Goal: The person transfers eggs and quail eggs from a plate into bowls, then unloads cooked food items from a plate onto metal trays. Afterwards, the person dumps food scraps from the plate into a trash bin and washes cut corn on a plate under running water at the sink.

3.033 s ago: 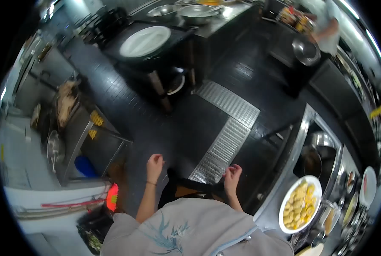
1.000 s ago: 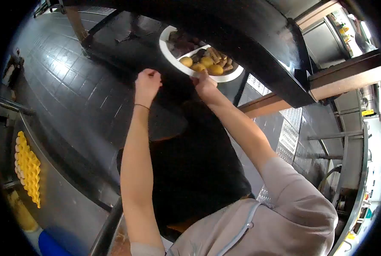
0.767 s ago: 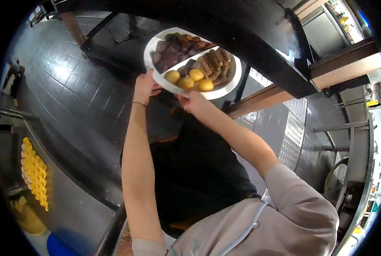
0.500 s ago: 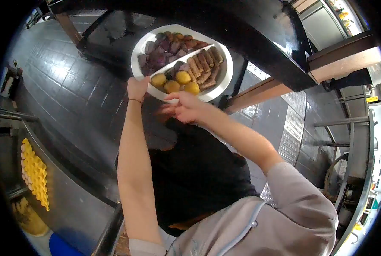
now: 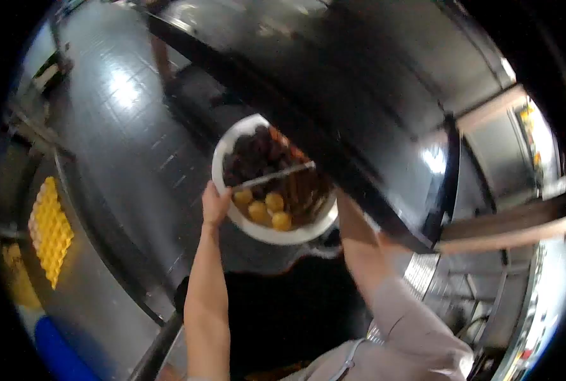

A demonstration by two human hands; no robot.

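Observation:
A round white divided dish (image 5: 276,237) is held low beside the dark tabletop, whose edge covers its upper right side. My left hand (image 5: 215,203) is closed on the dish's left rim. Dark purple chunks (image 5: 254,152) fill one side of the divider, with some orange-red pieces near them. Across the divider lie several yellow round pieces (image 5: 257,211), like small potatoes, and brown stick-shaped pieces (image 5: 302,193). My right forearm (image 5: 362,247) reaches to the dish's right side. The tabletop hides my right hand and its fingers. The view is blurred by motion.
A glossy black tabletop (image 5: 359,82) spans the upper right, above wooden legs. To the left a metal counter (image 5: 99,286) carries a yellow egg tray (image 5: 54,238), with a blue object (image 5: 61,349) below. Dark tiled floor (image 5: 124,127) stretches behind; metal shelving stands at right.
The dish has shifted down in view and now sits partly beneath the table edge. My right hand, loosely spread near the front rim before, has gone to the right side, out of sight.

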